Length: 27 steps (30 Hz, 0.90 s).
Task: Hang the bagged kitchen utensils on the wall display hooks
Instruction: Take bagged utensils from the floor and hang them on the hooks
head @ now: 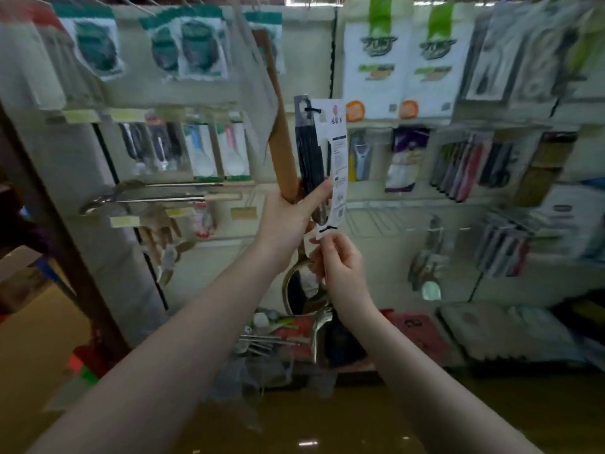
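My left hand (288, 217) grips two long utensils together, raised in front of the wall display. One has a black handle (309, 152) with a white paper tag (337, 158) tied on; the other has a brown wooden handle (281, 142) inside a clear bag. Their metal heads (304, 290) hang below my hands. My right hand (340, 267) pinches the lower end of the white tag. The display wall (294, 224) behind is blurred, and its hooks carry packaged utensils.
Ladles (147, 194) lie on hooks at the left. Packaged spoons (203, 152), peelers (360, 155) and knives (458, 168) hang around the middle. A low shelf (294, 339) holds loose metal utensils. A wooden post (65, 244) stands at the left.
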Motion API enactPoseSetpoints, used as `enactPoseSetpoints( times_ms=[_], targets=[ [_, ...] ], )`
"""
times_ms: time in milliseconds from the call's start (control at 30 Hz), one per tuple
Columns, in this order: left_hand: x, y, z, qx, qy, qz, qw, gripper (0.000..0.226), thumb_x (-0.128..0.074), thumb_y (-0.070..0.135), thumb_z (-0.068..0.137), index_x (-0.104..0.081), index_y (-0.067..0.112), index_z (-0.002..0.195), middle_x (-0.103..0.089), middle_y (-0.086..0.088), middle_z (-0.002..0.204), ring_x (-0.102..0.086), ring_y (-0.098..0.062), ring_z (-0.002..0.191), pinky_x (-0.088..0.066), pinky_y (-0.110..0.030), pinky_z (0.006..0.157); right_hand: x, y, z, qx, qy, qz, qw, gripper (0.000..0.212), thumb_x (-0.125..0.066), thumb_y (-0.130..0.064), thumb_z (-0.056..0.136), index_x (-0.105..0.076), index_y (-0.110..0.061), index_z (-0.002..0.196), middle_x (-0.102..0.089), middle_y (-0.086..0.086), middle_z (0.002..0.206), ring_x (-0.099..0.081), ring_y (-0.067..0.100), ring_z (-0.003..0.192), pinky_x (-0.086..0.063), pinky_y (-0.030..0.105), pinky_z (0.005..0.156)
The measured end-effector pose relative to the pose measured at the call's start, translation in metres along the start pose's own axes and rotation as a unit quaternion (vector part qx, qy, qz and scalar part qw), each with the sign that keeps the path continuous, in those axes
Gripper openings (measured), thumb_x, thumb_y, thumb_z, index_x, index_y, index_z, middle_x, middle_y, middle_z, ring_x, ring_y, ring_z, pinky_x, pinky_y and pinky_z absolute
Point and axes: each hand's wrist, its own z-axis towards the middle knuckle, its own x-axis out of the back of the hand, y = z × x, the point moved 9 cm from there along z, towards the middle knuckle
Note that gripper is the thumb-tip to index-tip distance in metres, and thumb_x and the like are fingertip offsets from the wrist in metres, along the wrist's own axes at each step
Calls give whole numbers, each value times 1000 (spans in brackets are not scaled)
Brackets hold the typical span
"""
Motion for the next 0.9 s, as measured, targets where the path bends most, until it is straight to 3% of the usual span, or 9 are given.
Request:
enactPoseSetpoints(
  times_ms=[100, 200, 300, 433, 533, 600, 667, 800, 900],
  targets=[
    [-60, -24, 8, 22, -18, -2, 1000, 17, -67, 24, 87, -70, 8, 93, -69, -10, 86, -51, -2, 46, -36, -17, 45, 62, 8, 16, -31, -2, -25, 999, 24, -45, -14, 99, -59, -11, 80, -59, 1, 70, -58, 7, 62, -49, 22, 61],
    [-110, -46, 12, 49, -42, -16, 998, 11, -67, 23, 87, -71, 20, 78, -67, -7, 80, -47, -7, 48, -33, -21, 47, 116, 15, 27, -69, -8, -48, 996, 22, -49, -13, 97, -65, -8, 83, -67, 8, 78, -64, 19, 76, -52, 33, 75],
    [-152, -62, 15, 71, -74, -24, 994, 11, -63, 22, 90, -68, 16, 83, -65, -3, 77, -35, -6, 41, -28, -23, 46, 162, 22, 35, -104, -25, -74, 992, 20, -52, -18, 96, -68, -6, 91, -72, 10, 90, -67, 18, 86, -51, 24, 78],
    [-199, -81, 20, 100, -114, -45, 987, 9, -58, 21, 92, -63, 14, 91, -67, 7, 72, -31, -4, 38, -27, -21, 45, 223, 30, 46, -134, -48, -157, 977, 33, -59, -46, 87, -71, -15, 93, -72, 0, 92, -66, 14, 90, -47, 18, 72],
    [-226, -96, 24, 115, -153, -52, 980, 17, -61, 29, 85, -63, 16, 95, -66, 5, 78, -30, -4, 38, -29, -18, 45, 264, 33, 59, -145, -43, -184, 971, 61, -58, -70, 73, -65, -22, 109, -69, -4, 103, -64, 13, 95, -48, 32, 85],
    [-240, -109, 29, 131, -181, -50, 974, 24, -62, 34, 79, -63, 18, 96, -65, 2, 81, -28, -5, 39, -29, -19, 47, 287, 25, 72, -132, -4, -143, 981, 69, -60, -68, 72, -56, -20, 121, -65, -1, 112, -63, 15, 99, -50, 38, 90],
    [-254, -122, 37, 140, -203, -43, 968, 18, -60, 31, 84, -63, 19, 96, -65, 3, 79, -27, -5, 39, -28, -22, 50, 304, 11, 91, -97, 30, -126, 987, 65, -59, -58, 71, -54, -19, 122, -64, 0, 113, -64, 16, 101, -51, 37, 91],
    [-279, -144, 58, 149, -239, -19, 959, 9, -56, 24, 93, -63, 21, 97, -65, 6, 76, -31, -2, 38, -28, -25, 54, 309, -8, 127, -57, 17, -60, 996, 48, -65, -39, 74, -59, -14, 114, -71, 0, 103, -69, 17, 90, -55, 32, 78],
    [-295, -156, 80, 151, -263, -17, 953, 13, -56, 21, 94, -63, 22, 105, -63, -1, 81, -32, -2, 38, -28, -24, 54, 308, -9, 156, -39, 22, 0, 999, 41, -70, -26, 74, -63, -7, 110, -72, 6, 97, -69, 23, 80, -56, 35, 70]
  ],
)
